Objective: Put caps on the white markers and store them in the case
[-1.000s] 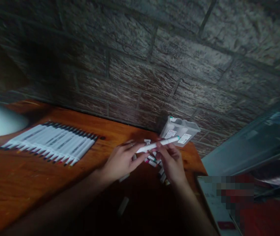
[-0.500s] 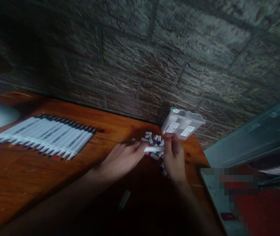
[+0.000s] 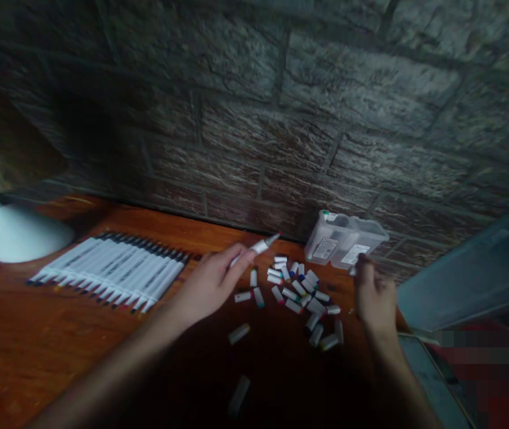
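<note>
My left hand (image 3: 216, 280) is closed around a white marker (image 3: 260, 246), whose bare reddish tip points up and to the right. Off to the right, my right hand (image 3: 374, 292) pinches a small white marker cap (image 3: 352, 271), mostly covered by the fingers. Between the hands lies a scatter of loose white caps (image 3: 294, 305) with coloured ends. Just behind the right hand stands a clear plastic case (image 3: 321, 247) with two compartments and printed labels; a green-ended white piece shows at its top left.
Left of my left hand, several white markers (image 3: 111, 268) lie side by side in a row on the wooden table (image 3: 8, 333). A lamp with a white base (image 3: 24, 235) stands at the far left. A stone-block wall (image 3: 245, 143) rises behind; a pale panel (image 3: 469, 268) borders the right side.
My hands have moved apart; the right carries the cap away to the right. The marker in my left hand now shows its bare tip. The camera view has shifted, revealing more caps.
</note>
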Action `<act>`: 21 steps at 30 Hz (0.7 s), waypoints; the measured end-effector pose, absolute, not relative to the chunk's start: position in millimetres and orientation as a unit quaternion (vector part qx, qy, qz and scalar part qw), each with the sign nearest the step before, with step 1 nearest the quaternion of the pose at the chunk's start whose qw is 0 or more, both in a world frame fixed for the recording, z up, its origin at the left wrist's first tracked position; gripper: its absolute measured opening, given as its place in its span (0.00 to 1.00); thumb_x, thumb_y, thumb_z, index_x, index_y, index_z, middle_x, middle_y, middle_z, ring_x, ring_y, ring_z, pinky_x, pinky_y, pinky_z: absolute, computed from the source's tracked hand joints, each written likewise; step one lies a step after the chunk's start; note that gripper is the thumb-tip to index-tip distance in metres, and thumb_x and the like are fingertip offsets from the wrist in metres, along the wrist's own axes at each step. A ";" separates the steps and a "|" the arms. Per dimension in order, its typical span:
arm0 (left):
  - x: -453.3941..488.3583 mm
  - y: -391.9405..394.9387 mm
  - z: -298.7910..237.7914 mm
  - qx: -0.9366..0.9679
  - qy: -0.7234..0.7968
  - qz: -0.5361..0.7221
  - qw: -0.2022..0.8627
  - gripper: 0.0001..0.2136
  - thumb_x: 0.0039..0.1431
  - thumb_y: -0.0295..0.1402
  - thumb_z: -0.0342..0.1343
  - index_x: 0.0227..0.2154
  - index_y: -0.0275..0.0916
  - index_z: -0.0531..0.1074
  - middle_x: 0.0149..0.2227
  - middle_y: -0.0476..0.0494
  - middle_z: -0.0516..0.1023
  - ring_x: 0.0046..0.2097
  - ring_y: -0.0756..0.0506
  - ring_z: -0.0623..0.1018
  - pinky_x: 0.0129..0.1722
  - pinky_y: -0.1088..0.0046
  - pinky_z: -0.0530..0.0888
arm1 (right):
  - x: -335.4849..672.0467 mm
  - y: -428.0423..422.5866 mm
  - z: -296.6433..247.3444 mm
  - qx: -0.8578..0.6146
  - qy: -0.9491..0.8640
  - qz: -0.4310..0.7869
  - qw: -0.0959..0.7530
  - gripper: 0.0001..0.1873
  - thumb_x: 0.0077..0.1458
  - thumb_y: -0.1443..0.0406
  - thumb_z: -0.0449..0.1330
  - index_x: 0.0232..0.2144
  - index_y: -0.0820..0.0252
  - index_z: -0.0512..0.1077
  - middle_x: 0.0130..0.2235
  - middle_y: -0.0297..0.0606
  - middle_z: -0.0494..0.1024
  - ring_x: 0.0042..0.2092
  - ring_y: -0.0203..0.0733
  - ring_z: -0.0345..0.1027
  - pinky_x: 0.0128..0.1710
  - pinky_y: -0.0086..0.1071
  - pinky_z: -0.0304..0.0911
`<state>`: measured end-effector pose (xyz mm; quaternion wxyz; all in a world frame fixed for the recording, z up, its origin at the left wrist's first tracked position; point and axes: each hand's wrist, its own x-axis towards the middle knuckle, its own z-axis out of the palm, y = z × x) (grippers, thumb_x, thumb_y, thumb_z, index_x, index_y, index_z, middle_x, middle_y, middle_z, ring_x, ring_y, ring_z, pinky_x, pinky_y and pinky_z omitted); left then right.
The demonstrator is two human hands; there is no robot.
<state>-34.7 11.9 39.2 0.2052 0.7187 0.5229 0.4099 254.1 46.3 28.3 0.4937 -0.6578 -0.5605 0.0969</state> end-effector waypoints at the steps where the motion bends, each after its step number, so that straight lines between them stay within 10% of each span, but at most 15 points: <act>1: -32.9 11.4 38.5 0.721 0.514 0.409 0.219 0.16 0.70 0.42 0.44 0.31 0.40 0.69 0.24 0.53 0.68 0.28 0.50 0.71 0.30 0.77 0.64 | 246.8 42.1 27.5 -0.619 -0.626 0.120 0.458 0.25 0.61 0.53 0.52 0.15 0.56 0.60 0.16 0.29 0.60 0.19 0.35 0.54 0.22 0.31 0.47; 9: -23.9 11.3 25.5 0.670 0.490 0.490 0.266 0.13 0.70 0.41 0.44 0.36 0.39 0.68 0.26 0.53 0.66 0.29 0.50 0.67 0.30 0.76 0.64 | 184.6 3.5 15.6 -0.438 -0.861 0.222 0.128 0.06 0.57 0.61 0.63 0.28 0.54 0.74 0.33 0.33 0.80 0.37 0.43 0.74 0.35 0.31 0.58; 21: -17.6 19.5 22.6 0.500 0.424 0.566 0.500 0.20 0.61 0.51 0.53 0.40 0.36 0.70 0.23 0.55 0.64 0.21 0.55 0.58 0.19 0.79 0.55 | 193.5 5.1 19.3 -0.448 -0.852 0.245 0.118 0.04 0.58 0.65 0.61 0.36 0.52 0.77 0.40 0.34 0.81 0.44 0.45 0.74 0.43 0.34 0.62</act>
